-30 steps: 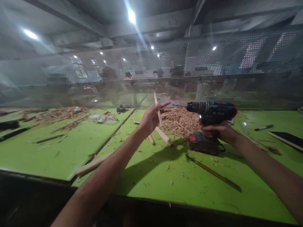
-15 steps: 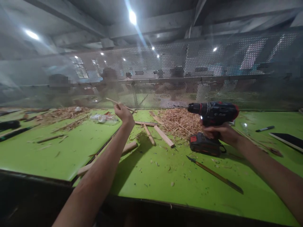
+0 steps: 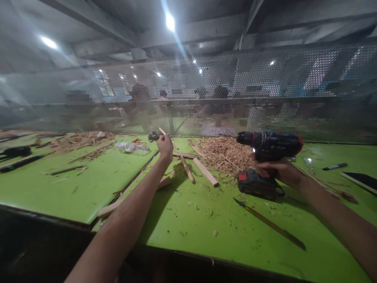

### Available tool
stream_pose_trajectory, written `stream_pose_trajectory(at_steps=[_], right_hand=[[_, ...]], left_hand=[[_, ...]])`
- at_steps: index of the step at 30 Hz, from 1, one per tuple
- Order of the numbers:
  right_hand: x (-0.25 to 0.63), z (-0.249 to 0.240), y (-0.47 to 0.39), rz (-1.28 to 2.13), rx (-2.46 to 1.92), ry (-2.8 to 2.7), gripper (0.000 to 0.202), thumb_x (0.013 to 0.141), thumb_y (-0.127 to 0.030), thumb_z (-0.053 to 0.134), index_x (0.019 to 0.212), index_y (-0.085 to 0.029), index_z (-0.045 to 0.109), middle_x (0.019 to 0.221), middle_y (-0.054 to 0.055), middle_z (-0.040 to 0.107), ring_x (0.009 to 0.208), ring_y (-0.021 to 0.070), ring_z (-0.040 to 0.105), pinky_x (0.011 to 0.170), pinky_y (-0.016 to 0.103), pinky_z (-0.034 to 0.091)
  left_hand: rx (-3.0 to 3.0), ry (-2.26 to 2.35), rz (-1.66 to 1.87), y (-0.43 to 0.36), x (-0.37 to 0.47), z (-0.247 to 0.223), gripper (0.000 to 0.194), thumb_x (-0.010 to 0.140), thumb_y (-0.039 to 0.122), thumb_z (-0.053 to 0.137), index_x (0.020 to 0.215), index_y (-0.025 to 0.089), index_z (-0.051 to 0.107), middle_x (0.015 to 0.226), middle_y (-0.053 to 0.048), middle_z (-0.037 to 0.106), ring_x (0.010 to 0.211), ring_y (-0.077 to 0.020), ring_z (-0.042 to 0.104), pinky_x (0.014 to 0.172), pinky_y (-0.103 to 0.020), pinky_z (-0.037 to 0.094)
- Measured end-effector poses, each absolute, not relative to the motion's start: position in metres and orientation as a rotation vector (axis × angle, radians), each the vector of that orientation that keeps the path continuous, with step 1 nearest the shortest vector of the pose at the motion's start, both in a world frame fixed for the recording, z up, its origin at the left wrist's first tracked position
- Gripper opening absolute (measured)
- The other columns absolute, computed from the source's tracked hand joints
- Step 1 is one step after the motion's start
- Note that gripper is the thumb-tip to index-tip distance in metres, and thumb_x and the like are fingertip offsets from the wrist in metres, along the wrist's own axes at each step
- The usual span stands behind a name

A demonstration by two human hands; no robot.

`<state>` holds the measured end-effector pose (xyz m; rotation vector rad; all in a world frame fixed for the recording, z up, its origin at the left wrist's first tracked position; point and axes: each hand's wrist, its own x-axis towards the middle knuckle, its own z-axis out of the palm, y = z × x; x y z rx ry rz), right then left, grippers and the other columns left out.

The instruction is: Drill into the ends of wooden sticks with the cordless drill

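Observation:
My right hand (image 3: 275, 169) is wrapped round the grip of a black and red cordless drill (image 3: 273, 145), whose battery base hangs just above or on the green table (image 3: 188, 220). A small light glows under its chuck, and a thin bit points left. My left hand (image 3: 165, 146) is closed on a thin wooden stick (image 3: 161, 131) that slants up and leftward out of the fingers. Just left of these fingers is a small dark, shiny object (image 3: 153, 136); its kind is unclear. Before me lies a narrow-bladed knife (image 3: 271, 224) with a brownish handle.
A heap of wood shavings (image 3: 225, 155) sits against the perforated screen (image 3: 200, 86). Wooden pieces (image 3: 206, 172) lie between my hands. A clear plastic bottle (image 3: 132, 146) rests at left. A marker (image 3: 335, 166) and a dark flat object (image 3: 362, 181) are at right. Blurred people sit beyond the screen.
My left hand has shifted right with the stick, which now tilts more steeply. The dark shiny object has come into view beside it. The drill stays in my right hand, almost unmoved.

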<state>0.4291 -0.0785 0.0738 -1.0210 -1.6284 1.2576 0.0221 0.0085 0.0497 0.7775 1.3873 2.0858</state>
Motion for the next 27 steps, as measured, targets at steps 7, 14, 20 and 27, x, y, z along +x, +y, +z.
stream_pose_trajectory(at_steps=[7,14,20,27], right_hand=[[0.428,0.073,-0.077,1.244,-1.032,-1.637,0.046,0.068,-0.046,0.104,0.097,-0.025,0.076,0.062,-0.001,0.055,0.058,0.0186,0.042,0.059,0.037,0.034],[0.429,0.073,-0.078,1.233,-1.020,-1.648,0.042,0.073,-0.045,0.102,0.098,-0.025,0.076,0.063,0.000,0.054,0.060,0.0189,0.043,0.059,0.038,0.035],[0.431,0.070,-0.074,1.227,-0.983,-1.685,0.045,0.073,-0.049,0.102,0.101,-0.026,0.074,0.063,-0.003,0.052,0.057,0.0174,0.042,0.058,0.035,0.034],[0.434,0.067,-0.070,1.251,-0.972,-1.668,0.043,0.074,-0.046,0.105,0.098,-0.026,0.076,0.063,-0.002,0.054,0.057,0.0176,0.044,0.057,0.036,0.037]], left_hand=[[0.682,1.346,2.066,0.010,0.020,0.044,0.040,0.105,0.022,0.065,0.075,0.026,0.039,0.066,0.008,0.031,0.055,-0.0099,0.028,0.051,-0.020,0.026],[0.701,1.353,2.023,0.012,0.020,0.042,0.040,0.104,0.020,0.062,0.071,0.026,0.038,0.060,0.009,0.032,0.049,-0.0080,0.029,0.049,-0.018,0.026],[0.844,1.462,1.916,0.014,0.020,0.038,0.043,0.105,0.028,0.066,0.074,0.028,0.036,0.059,0.011,0.029,0.048,-0.0085,0.028,0.050,-0.019,0.027],[1.233,1.736,1.554,0.016,0.015,0.022,0.043,0.091,0.025,0.087,0.065,0.024,0.053,0.058,0.004,0.047,0.061,-0.0155,0.044,0.061,-0.027,0.033]])
